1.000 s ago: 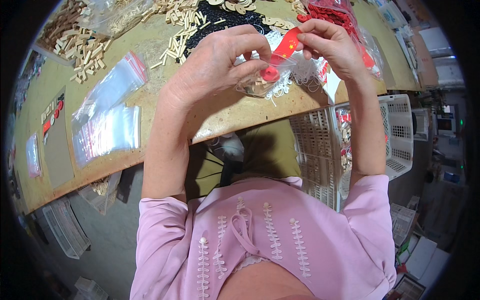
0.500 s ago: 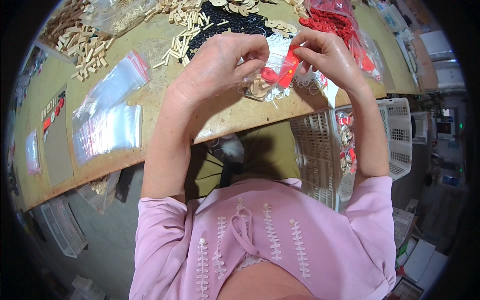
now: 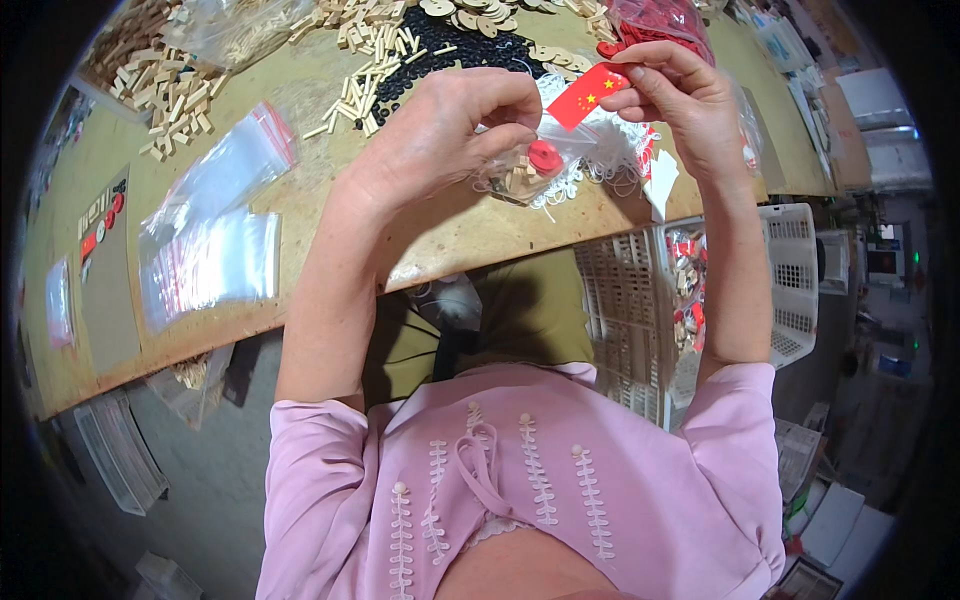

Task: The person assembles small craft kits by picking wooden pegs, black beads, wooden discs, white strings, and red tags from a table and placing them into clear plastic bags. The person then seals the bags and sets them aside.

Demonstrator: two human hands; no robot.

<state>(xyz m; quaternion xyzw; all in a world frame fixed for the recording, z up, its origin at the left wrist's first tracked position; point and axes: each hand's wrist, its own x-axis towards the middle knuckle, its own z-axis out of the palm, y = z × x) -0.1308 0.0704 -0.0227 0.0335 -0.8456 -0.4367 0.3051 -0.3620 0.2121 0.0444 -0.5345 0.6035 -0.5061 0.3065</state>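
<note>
My left hand (image 3: pixel 455 130) is closed on the rim of a clear plastic zip bag (image 3: pixel 505 183). Inside the bag lie small wooden pieces (image 3: pixel 521 178) and a red round piece (image 3: pixel 545 156). To the right and a little higher, my right hand (image 3: pixel 672 100) pinches a small red flag (image 3: pixel 590 96) with yellow stars by its corner, tilted above the bag. Loops of white string (image 3: pixel 610 160) lie on the table under the right hand, next to a white card-like piece (image 3: pixel 662 178).
Black rings (image 3: pixel 455 60), wooden sticks (image 3: pixel 360 95), wooden discs (image 3: pixel 470 14) and a bag of red pieces (image 3: pixel 655 25) lie at the back. Wooden blocks (image 3: pixel 170 90) and flat zip bags (image 3: pixel 215 255) are on the left. White plastic crates (image 3: pixel 625 310) stand below the table's right edge.
My right hand has moved up and right with the flag, away from the bag's mouth, turning the flag's starred face into view. My left hand stays on the bag.
</note>
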